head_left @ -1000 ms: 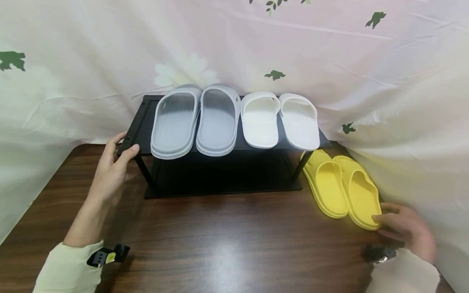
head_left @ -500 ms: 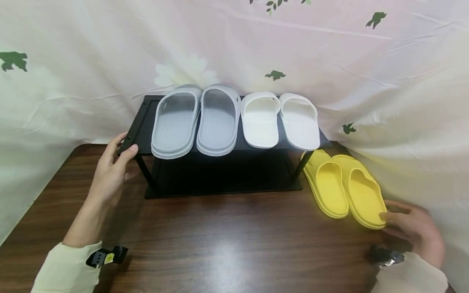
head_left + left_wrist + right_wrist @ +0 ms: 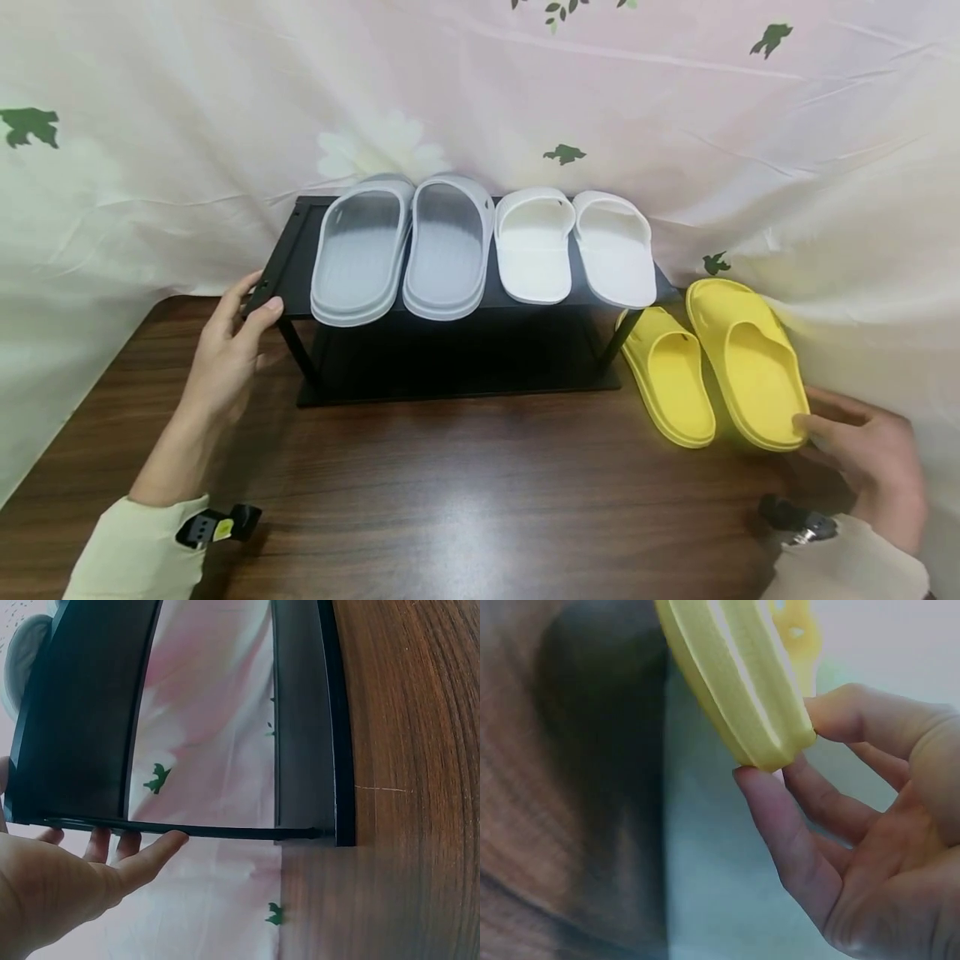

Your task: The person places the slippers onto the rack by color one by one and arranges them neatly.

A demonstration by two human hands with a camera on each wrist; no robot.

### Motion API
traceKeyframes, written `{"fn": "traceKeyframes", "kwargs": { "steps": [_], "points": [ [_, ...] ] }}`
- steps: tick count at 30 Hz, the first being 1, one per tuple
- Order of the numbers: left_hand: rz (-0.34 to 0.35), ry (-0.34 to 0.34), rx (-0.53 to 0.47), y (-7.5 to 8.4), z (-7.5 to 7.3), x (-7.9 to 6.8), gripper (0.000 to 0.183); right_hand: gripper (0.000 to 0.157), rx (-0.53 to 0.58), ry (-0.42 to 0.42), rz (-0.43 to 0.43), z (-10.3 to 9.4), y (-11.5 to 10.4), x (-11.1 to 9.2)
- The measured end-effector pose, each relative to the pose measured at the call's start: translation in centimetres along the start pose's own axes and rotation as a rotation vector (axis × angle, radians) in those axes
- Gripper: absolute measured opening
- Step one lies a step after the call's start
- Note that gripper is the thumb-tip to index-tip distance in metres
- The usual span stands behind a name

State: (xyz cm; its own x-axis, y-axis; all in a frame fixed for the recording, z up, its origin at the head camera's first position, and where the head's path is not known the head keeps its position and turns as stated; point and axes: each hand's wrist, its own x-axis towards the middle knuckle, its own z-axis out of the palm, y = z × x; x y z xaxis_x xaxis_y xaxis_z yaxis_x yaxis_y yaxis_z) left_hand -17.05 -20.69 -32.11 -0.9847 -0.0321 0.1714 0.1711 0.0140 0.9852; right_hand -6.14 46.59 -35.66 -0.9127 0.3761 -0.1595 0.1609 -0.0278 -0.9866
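Note:
At the left front corner of a black two-tier shoe rack (image 3: 283, 271), my left hand (image 3: 228, 350) grips the top shelf, thumb over the edge. In the left wrist view its fingers (image 3: 154, 862) lie along the rack's end bar. My right hand (image 3: 870, 442) pinches the heel of a yellow clog (image 3: 765, 379) between thumb and fingers. That clog is raised off the table; in the right wrist view its ridged side (image 3: 739, 682) hangs over a dark shadow. The other yellow clog (image 3: 678, 387) lies on the table to its left, beside the rack's right leg.
On the rack's top shelf stand two grey clogs (image 3: 356, 267) and two white clogs (image 3: 534, 258), toes toward the back. A pale printed cloth (image 3: 480, 100) hangs behind and at both sides, close to my right hand. The brown wooden table (image 3: 450, 483) stretches in front.
My right hand has moved right and away from me, lifting the right yellow clog apart from its mate. The left hand stays on the rack's corner.

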Motion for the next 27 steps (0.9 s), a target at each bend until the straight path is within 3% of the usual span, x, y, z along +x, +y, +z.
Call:
{"fn": "traceKeyframes", "kwargs": {
  "steps": [11,18,27],
  "points": [
    [0.018,-0.017,-0.032,-0.2,-0.1,0.1,0.060,0.040,0.004,0.090,-0.128,1.8,-3.2,-0.8],
    [0.028,-0.017,-0.048,-0.3,-0.1,0.2,0.059,0.042,0.075,0.066,-0.210,2.2,-3.9,-0.8],
    [0.040,-0.035,-0.055,-0.4,-0.2,0.1,0.059,0.046,0.020,0.105,-0.246,3.3,-4.7,-1.1]
  ]
}}
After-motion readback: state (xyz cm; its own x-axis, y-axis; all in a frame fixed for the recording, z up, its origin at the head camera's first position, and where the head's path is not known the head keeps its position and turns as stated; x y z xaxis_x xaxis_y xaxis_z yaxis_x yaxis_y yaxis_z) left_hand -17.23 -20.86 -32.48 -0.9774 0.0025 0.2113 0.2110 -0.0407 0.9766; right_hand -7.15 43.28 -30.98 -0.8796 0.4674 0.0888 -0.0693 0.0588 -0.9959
